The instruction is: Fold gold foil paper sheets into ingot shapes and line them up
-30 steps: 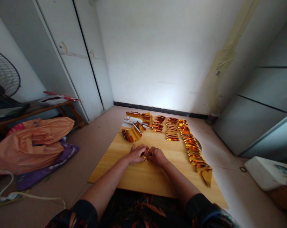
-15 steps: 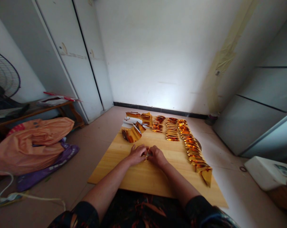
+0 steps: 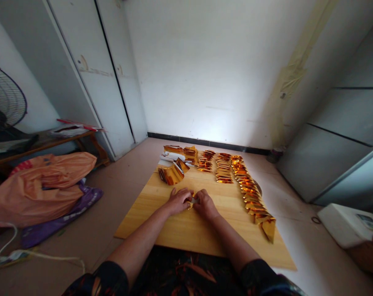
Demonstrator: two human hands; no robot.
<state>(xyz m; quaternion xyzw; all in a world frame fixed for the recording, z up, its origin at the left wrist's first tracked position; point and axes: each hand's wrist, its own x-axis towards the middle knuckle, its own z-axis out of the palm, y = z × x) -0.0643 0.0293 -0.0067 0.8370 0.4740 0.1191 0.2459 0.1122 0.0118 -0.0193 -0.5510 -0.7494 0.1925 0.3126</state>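
Note:
My left hand [image 3: 179,201] and my right hand [image 3: 205,203] meet over the middle of the wooden board [image 3: 149,220]. Between their curled fingertips is a small sheet of gold foil paper [image 3: 190,205], mostly covered by the fingers. Both hands are closed on it, one at each side. Just beyond the left hand lies a curved stack of gold foil sheets [image 3: 172,174]. Folded gold foil pieces stand in rows farther off, with a short row [image 3: 205,161], a middle row [image 3: 223,168] and a long row [image 3: 249,189] along the right edge.
More foil stacks [image 3: 191,154] and a white roll [image 3: 172,156] sit at the board's far left corner. Left on the floor are an orange bag [image 3: 44,185], a purple bag [image 3: 59,218] and a white cable [image 3: 50,255]. A white box [image 3: 349,224] stands at right.
My right hand has shifted very slightly to the right, widening the gap between the fingertips. A little more of the foil paper shows. The rows and stacks stay put.

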